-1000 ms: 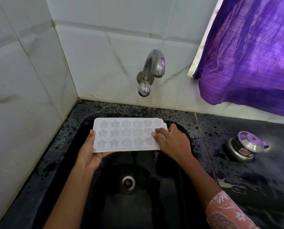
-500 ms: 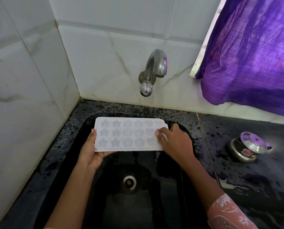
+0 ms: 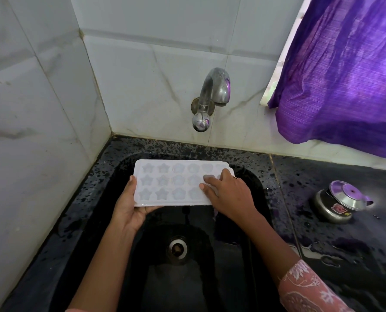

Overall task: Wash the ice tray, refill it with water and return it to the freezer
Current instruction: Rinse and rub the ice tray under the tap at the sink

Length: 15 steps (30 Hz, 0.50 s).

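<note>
Tray is lying long-axis left-right at centre frame, tap directly above; left grip is clasping its left end, right grip is pressing flat-fingered on top, nearer tap.

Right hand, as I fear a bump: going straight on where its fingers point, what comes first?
The right hand lies on the ice tray; straight on, it would sweep across its moulds toward the far-left corner, likely missing the left hand, though depth is unclear.
</note>
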Motion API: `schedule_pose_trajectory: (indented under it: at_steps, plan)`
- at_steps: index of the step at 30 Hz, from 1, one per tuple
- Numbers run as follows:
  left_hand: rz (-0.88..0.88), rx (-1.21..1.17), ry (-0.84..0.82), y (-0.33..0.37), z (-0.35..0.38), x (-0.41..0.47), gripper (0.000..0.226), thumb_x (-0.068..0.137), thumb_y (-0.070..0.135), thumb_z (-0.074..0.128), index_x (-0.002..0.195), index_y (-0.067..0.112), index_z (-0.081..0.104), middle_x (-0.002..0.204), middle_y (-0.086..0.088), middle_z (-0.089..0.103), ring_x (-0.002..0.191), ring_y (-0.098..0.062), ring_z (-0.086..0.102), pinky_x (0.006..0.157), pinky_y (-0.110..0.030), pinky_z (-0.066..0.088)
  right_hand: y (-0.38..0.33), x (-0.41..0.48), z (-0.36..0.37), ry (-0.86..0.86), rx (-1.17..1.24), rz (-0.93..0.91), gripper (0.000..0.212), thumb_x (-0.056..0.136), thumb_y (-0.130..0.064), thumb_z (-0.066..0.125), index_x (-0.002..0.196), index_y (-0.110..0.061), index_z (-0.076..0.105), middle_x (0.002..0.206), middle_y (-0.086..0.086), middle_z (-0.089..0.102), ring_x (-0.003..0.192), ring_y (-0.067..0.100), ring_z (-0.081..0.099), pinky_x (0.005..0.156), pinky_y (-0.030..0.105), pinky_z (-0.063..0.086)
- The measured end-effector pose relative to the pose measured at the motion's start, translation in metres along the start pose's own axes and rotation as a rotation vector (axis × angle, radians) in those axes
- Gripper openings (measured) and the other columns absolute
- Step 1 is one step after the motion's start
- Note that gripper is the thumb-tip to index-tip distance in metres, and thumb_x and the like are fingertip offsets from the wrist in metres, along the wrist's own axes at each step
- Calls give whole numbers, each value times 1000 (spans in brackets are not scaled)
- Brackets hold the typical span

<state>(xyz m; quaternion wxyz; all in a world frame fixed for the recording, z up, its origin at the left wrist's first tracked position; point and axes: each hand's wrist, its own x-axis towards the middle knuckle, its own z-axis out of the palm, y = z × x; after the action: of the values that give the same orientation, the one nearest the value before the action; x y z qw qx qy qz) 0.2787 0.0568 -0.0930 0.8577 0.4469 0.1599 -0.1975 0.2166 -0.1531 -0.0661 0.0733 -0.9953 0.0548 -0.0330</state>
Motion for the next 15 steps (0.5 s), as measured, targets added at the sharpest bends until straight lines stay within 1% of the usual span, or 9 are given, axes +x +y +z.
schedule_pose_trajectory:
  at_steps: [3, 7, 9, 11, 15]
  plan:
    - [5, 11, 0, 0, -1, 0, 45, 98, 40, 35, 131, 11, 49, 110, -12, 64, 92, -27, 64, 55, -43, 59, 3, -1, 0, -3, 7, 1, 39, 94, -51, 34, 122, -31, 55, 104, 7, 52, 92, 22, 57, 73, 33, 39]
    - [19, -2, 0, -1, -3, 0, 43, 98, 39, 36, 127, 12, 51, 100, -8, 68, 84, -24, 68, 53, -42, 58, 7, -3, 1, -4, -21, 5, 37, 94, -50, 36, 115, -31, 59, 101, 8, 51, 83, 24, 57, 67, 31, 35]
    - [23, -9, -8, -2, -4, 0, 41, 98, 39, 36, 125, 12, 53, 91, -5, 73, 77, -21, 71, 52, -42, 58, 7, -2, 1, 12, -19, 12, 36, 94, -49, 37, 114, -31, 60, 101, 7, 51, 82, 24, 56, 66, 30, 33]
    - [27, -7, -15, -2, -4, 0, 40, 98, 39, 36, 124, 13, 53, 86, -4, 74, 75, -21, 71, 52, -41, 58, 6, 0, 1, 23, -17, 13, 36, 94, -49, 36, 116, -32, 59, 102, 7, 52, 86, 24, 57, 66, 30, 32]
    - [21, 6, -11, -2, -4, -1, 41, 98, 40, 36, 125, 13, 53, 99, -7, 69, 86, -24, 67, 54, -42, 59, 3, 2, 0, 25, -20, -5, 39, 95, -50, 34, 121, -33, 57, 106, 7, 53, 95, 21, 58, 68, 29, 32]
